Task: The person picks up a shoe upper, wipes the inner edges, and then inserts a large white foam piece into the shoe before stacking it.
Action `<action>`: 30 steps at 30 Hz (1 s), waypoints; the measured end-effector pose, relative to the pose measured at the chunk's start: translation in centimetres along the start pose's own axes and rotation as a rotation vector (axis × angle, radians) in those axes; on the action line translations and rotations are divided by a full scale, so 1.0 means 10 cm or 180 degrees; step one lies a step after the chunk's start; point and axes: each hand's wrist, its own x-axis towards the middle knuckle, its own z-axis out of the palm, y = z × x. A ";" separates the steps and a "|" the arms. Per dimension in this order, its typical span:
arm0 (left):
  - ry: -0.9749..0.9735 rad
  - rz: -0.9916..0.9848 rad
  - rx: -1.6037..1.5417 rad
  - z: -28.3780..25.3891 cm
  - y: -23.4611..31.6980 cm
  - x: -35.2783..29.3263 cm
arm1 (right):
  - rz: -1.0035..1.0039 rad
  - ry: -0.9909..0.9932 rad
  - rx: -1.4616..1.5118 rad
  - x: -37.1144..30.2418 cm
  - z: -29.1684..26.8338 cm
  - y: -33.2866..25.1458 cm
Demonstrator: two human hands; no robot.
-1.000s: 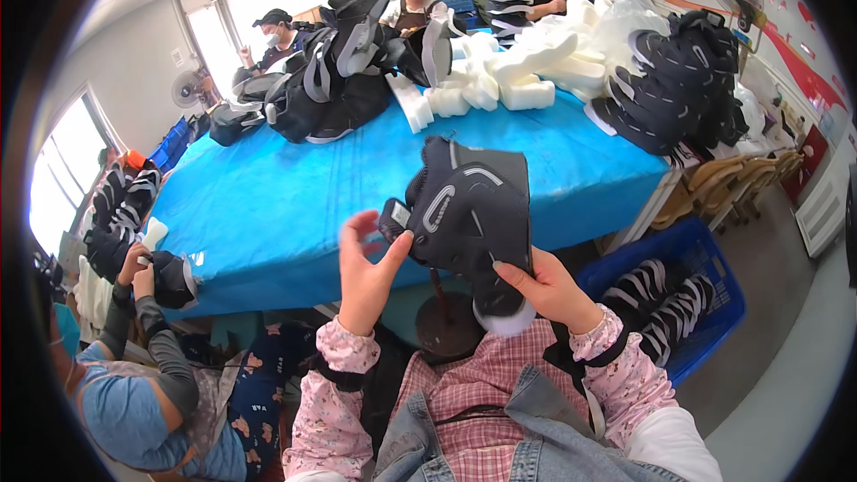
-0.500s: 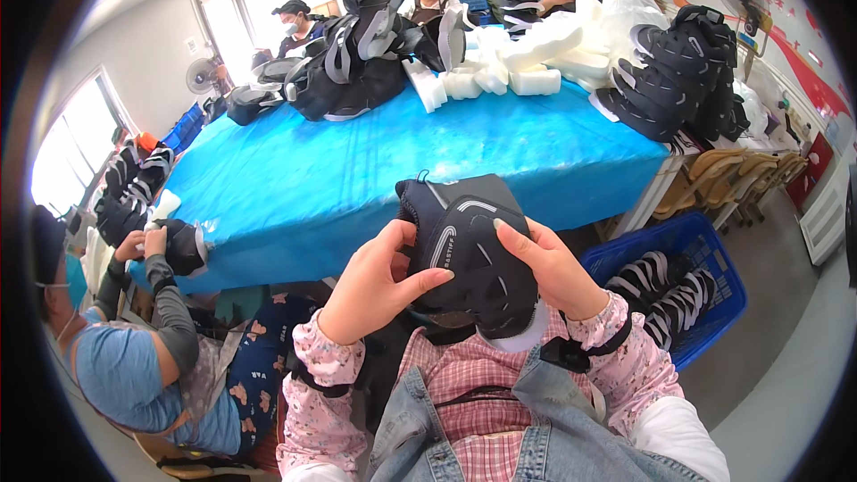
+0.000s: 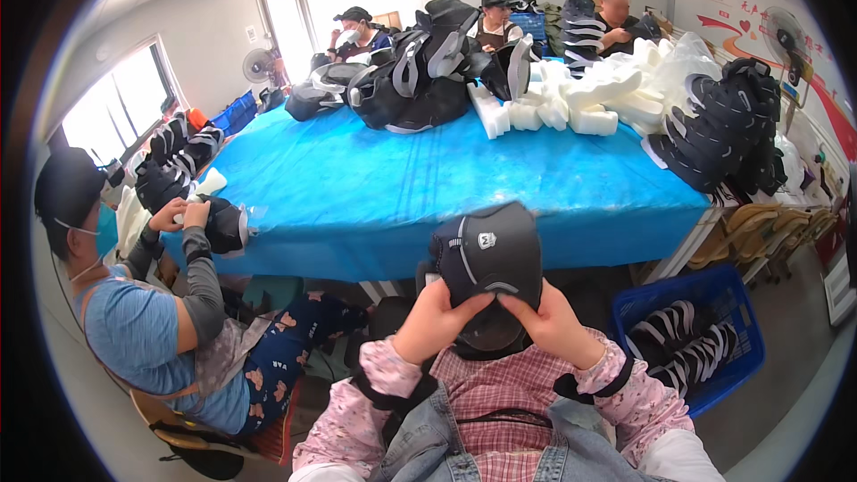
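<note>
Blue cloth table (image 3: 428, 187): shoe uppers, white foam forms heaped far side. Left hand (image 3: 437, 319), right hand (image 3: 552, 321) clamp black shoe upper (image 3: 486, 259) at near edge.

1. The left hand (image 3: 439, 319) and right hand (image 3: 546, 321) gripped a black shoe upper (image 3: 486, 259) from below, thumbs pressed on its face.
2. The blue table (image 3: 402, 187) carried a pile of black uppers (image 3: 420, 80) and white foam blocks (image 3: 580, 94).
3. A blue crate (image 3: 714, 286) stood at the right.
4. A seated co-worker (image 3: 134, 321) at the left held another upper (image 3: 223, 225).
</note>
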 end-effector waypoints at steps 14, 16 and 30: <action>0.0199 0.0829 0.0863 -0.03 0.31 -0.01 | -0.1397 0.0834 -0.1257 0.11 0.03 -0.36; 0.1416 0.1503 0.1715 0.18 0.28 0.02 | -0.1470 0.1175 -0.1317 0.15 0.16 -0.26; -0.0309 0.1014 0.1970 -0.12 0.48 -0.16 | 0.0335 -0.0468 0.0686 -0.04 -0.22 -0.74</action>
